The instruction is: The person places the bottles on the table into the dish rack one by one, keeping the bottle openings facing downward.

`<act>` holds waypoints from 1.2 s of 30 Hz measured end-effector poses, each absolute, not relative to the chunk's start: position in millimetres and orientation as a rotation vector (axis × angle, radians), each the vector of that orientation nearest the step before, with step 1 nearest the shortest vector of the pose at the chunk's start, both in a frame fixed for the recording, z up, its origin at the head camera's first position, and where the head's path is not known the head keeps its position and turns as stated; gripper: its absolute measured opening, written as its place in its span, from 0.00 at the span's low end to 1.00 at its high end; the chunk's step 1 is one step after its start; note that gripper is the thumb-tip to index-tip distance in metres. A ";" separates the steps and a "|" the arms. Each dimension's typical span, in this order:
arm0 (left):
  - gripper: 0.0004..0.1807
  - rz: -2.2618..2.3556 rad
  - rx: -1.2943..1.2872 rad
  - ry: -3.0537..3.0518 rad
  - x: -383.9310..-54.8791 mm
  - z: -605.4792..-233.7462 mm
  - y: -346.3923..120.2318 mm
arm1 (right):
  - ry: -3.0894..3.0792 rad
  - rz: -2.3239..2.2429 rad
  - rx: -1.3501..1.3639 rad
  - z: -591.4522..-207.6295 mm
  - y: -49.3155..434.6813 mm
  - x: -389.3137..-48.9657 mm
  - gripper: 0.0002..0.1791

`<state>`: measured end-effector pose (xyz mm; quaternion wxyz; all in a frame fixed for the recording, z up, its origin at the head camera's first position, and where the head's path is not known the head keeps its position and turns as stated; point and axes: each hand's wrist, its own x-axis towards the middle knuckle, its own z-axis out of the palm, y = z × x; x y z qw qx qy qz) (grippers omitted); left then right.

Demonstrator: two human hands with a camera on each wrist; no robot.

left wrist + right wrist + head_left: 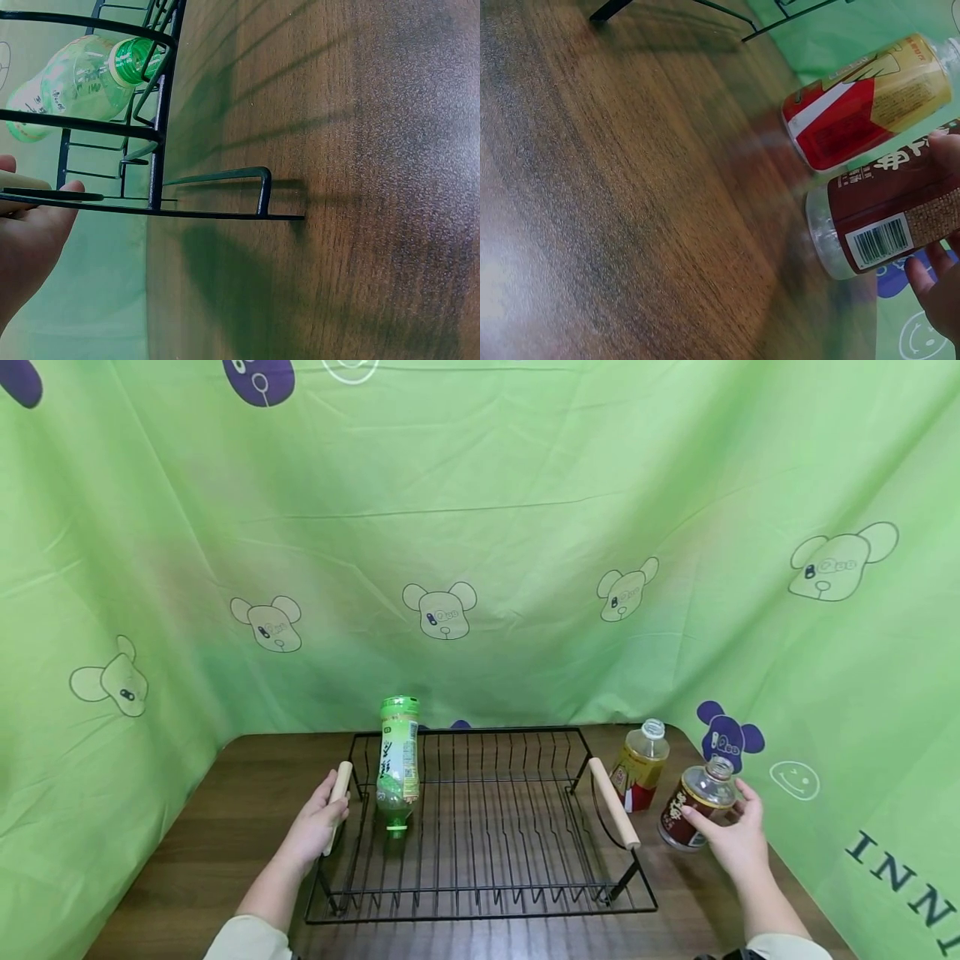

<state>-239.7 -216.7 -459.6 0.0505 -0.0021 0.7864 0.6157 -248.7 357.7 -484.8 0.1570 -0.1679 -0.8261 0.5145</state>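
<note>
Facing green cloth across wooden table, left grip clasps handle, right grip bottle.

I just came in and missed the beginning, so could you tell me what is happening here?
A person's left hand grips the left wooden handle of a black wire rack. The right hand holds a brown-labelled bottle to the right of the rack; whether its base touches the table is unclear. A green bottle sits neck down in the rack's left part. A yellow-and-red-labelled bottle stands upright on the table, outside the rack.
</note>
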 end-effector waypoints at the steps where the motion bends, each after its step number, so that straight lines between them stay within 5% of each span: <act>1: 0.35 1.877 -0.007 2.393 -239.9 -459.8 -216.8 | -2.362 1.472 -0.487 -485.1 357.3 -249.1 0.57; 36: 0.35 1.869 -0.019 2.384 -237.9 -456.8 -216.5 | -2.330 1.499 -0.485 -446.2 352.0 -242.5 0.56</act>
